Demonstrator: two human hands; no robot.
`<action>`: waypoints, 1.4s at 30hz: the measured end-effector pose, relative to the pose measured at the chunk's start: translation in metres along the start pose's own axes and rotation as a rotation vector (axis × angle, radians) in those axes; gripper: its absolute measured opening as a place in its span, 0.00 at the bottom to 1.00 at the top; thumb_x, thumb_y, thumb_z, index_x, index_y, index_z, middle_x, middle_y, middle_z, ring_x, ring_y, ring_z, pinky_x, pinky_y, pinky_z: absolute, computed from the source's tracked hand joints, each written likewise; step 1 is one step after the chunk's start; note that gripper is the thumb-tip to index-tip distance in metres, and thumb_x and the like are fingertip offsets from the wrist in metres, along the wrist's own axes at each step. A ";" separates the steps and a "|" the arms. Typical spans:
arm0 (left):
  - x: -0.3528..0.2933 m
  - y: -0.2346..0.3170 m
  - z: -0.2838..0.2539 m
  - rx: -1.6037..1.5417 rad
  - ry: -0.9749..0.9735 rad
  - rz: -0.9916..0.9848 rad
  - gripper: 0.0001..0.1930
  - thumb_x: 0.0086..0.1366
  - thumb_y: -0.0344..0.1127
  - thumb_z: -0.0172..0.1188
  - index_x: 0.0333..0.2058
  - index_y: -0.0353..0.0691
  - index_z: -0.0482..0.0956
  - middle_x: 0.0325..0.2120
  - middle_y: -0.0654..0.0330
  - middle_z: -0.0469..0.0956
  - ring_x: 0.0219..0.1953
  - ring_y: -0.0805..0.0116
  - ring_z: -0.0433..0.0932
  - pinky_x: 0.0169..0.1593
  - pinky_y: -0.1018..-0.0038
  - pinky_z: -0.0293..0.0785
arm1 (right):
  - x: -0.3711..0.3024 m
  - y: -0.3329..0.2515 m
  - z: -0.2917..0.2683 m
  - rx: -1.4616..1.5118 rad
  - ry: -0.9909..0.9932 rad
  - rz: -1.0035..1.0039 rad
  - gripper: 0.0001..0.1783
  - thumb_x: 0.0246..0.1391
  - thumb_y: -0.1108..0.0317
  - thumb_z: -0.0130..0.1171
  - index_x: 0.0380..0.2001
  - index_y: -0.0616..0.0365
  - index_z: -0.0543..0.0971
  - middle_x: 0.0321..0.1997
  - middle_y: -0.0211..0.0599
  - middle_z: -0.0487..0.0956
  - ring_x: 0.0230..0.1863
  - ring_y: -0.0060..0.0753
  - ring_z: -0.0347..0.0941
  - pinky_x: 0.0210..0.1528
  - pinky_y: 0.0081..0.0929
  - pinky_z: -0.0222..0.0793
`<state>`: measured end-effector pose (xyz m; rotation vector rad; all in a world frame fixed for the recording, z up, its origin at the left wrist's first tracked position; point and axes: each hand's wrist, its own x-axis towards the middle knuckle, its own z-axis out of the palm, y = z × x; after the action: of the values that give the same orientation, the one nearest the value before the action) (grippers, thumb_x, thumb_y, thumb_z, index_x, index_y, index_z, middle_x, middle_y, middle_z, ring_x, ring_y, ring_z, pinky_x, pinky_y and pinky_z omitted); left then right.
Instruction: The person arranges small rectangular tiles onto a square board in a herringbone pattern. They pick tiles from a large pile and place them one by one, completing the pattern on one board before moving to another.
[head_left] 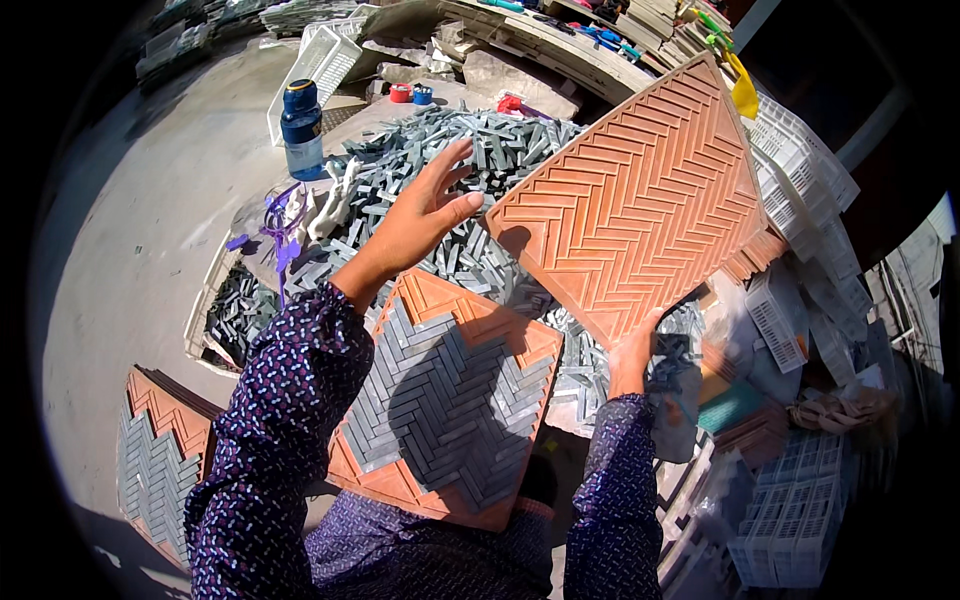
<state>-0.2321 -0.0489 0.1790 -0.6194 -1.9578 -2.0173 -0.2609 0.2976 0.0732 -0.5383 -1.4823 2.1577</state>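
Observation:
My right hand grips the lower edge of an orange herringbone mould tray, raised and tilted, its grooves without stone strips. Close to that tray's left corner, my left hand is held up with fingers apart and nothing in it. A second orange mould tray lies across my lap, mostly filled with grey stone strips in a zigzag pattern; bare orange shows along its top and bottom. A dark shadow falls over its middle. Behind my hands spreads a big heap of loose grey stone strips.
On the left stand stacked trays, the front one holding grey strips. A blue bottle is beyond the heap's left side, near white gloves and a purple cord. White plastic crates are piled on the right.

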 end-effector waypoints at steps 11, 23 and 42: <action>-0.223 0.004 0.040 0.477 -0.271 -0.265 0.19 0.56 0.26 0.60 0.49 0.37 0.73 0.49 0.50 0.73 0.52 0.51 0.72 0.54 0.66 0.70 | 0.085 -0.035 -0.019 -0.024 0.077 0.105 0.30 0.62 0.48 0.44 0.53 0.66 0.67 0.52 0.44 0.73 0.49 0.46 0.72 0.49 0.44 0.70; -0.315 0.024 -0.030 0.788 0.294 -0.441 0.14 0.56 0.19 0.52 0.43 0.32 0.76 0.43 0.49 0.77 0.46 0.54 0.77 0.50 0.69 0.71 | 0.073 -0.027 -0.043 -0.016 -0.283 0.216 0.24 0.66 0.60 0.39 0.56 0.70 0.63 0.60 0.48 0.65 0.61 0.40 0.62 0.63 0.32 0.60; -0.291 0.012 0.000 0.721 0.247 -0.343 0.17 0.55 0.20 0.54 0.46 0.34 0.74 0.47 0.48 0.75 0.50 0.50 0.74 0.52 0.67 0.70 | -0.155 0.054 -0.001 -1.338 -0.996 -0.840 0.47 0.56 0.46 0.49 0.66 0.67 0.43 0.71 0.56 0.41 0.72 0.53 0.33 0.69 0.50 0.27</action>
<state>0.0279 -0.0801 0.0520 0.1334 -2.5132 -1.2751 -0.1424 0.1920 0.0308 0.8423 -2.8257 0.4678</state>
